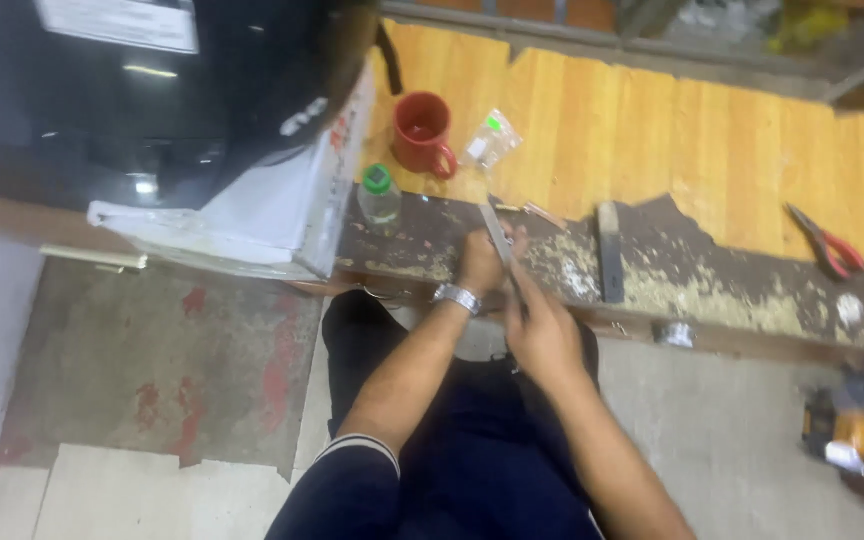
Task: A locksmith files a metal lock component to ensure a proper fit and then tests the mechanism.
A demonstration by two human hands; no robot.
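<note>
My left hand (482, 262), with a metal watch (456, 297) on its wrist, is closed around the far part of a thin flat metal strip (496, 230) at the front edge of a worn wooden bench (652, 130). My right hand (542, 330) grips the near end of the same strip, just in front of the bench edge. The strip slants up and away from me over the scraped dark patch of the bench. What the strip rests on is hidden by my fingers.
A red mug (422, 132), a small clear bottle with a green cap (380, 195) and a little plastic bag (492, 138) stand on the bench. A dark flat bar (609, 252) lies right of my hands, red-handled pliers (832, 245) farther right. A black helmet (182, 90) sits on a white box (282, 215).
</note>
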